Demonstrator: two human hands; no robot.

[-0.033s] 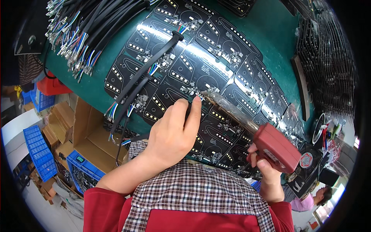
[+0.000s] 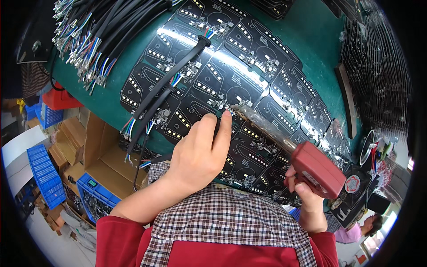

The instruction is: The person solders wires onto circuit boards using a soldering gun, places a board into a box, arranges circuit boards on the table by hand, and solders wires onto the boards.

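Note:
My right hand (image 2: 304, 196) grips the handle of a dark red soldering gun (image 2: 319, 171). Its long, crusted barrel slants up and left to the small parts of a black circuit board (image 2: 218, 82). At that tip rests the index fingertip of my left hand (image 2: 200, 149), its other fingers curled and the thumb hidden. A black cable (image 2: 161, 158) with bare coloured wires at its end comes out from beneath this hand; the grip itself is mostly covered. Two more black cables (image 2: 189, 57) lie across the boards to the left, their coloured wires at board pads.
A thick bundle of black cables (image 2: 120, 26) lies on the green mat (image 2: 318, 40) at the upper left. Stacked boards (image 2: 373, 66) stand at the right behind a dark bar (image 2: 345, 100). An open cardboard box (image 2: 104, 160) and blue crates (image 2: 46, 175) are at the lower left.

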